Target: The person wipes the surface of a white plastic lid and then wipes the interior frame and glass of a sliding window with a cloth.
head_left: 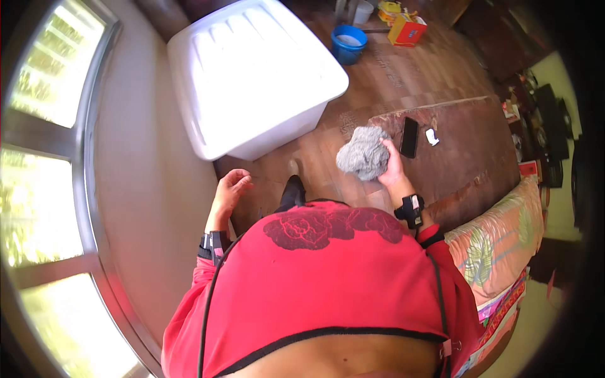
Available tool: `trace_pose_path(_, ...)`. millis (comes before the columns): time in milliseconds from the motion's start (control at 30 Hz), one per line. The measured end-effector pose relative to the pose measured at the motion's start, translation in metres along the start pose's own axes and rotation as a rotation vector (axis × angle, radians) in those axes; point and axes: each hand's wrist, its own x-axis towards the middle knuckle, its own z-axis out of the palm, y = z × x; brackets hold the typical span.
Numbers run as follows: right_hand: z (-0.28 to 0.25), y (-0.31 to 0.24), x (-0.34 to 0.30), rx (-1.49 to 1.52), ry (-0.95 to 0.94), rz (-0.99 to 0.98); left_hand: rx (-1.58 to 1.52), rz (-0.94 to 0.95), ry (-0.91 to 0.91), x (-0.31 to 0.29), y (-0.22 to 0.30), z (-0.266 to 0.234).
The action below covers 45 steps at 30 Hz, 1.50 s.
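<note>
Over the right side of the floor, my right hand (394, 165) is closed on a bunched grey cloth (363, 153) with a fluffy, wrinkled surface. The cloth bulges out to the left of my fingers, and its underside is hidden. To the left, my left hand (233, 190) hangs in the air with loosely bent fingers and nothing visible in it. It is nearest to the large white lidded storage box (258, 75), apart from its lower corner.
A black phone (409, 137) and a small white item (432, 137) lie on a brown low surface (472, 151) at right. Farther off stand a blue bucket (348, 45) and a red-and-yellow box (407, 30). A patterned cushion (498, 242) is at lower right; windows (47, 208) line the left.
</note>
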Motion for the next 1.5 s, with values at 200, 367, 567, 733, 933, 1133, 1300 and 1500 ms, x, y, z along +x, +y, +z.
trace_pose_path(200, 0.049, -0.081, 0.088, 0.038, 0.116, -0.204, 0.100, 0.005, 0.006, 0.135, 0.061, -0.040)
trace_pose_path(367, 0.067, -0.118, 0.154, 0.064, 0.205, -0.251, 0.228, 0.067, -0.010, 0.214, 0.103, -0.051)
trace_pose_path(567, 0.041, -0.142, 0.236, 0.022, 0.302, -0.209, 0.228, -0.008, 0.035, 0.256, 0.100, -0.045)
trace_pose_path(733, 0.021, -0.208, 0.345, -0.034, 0.261, -0.188, 0.139, -0.050, 0.152, 0.287, 0.094, -0.051)
trace_pose_path(933, 0.021, -0.314, 0.521, -0.133, 0.435, -0.298, 0.117, -0.217, 0.559, 0.293, 0.115, -0.014)
trace_pose_path(1133, -0.026, -0.373, 0.676, -1.269, 0.829, -0.064, 0.221, -0.389, 0.447, 0.322, 0.156, 0.054)
trace_pose_path(1300, -0.080, -0.321, 0.700, -1.480, 0.611, 0.057, 0.453, -0.245, 0.461, 0.353, 0.195, 0.080)
trace_pose_path(1500, -0.093, -0.298, 0.636, -1.712, 0.512, 0.204, 0.614, -0.062, 0.424, 0.400, 0.207, 0.087)
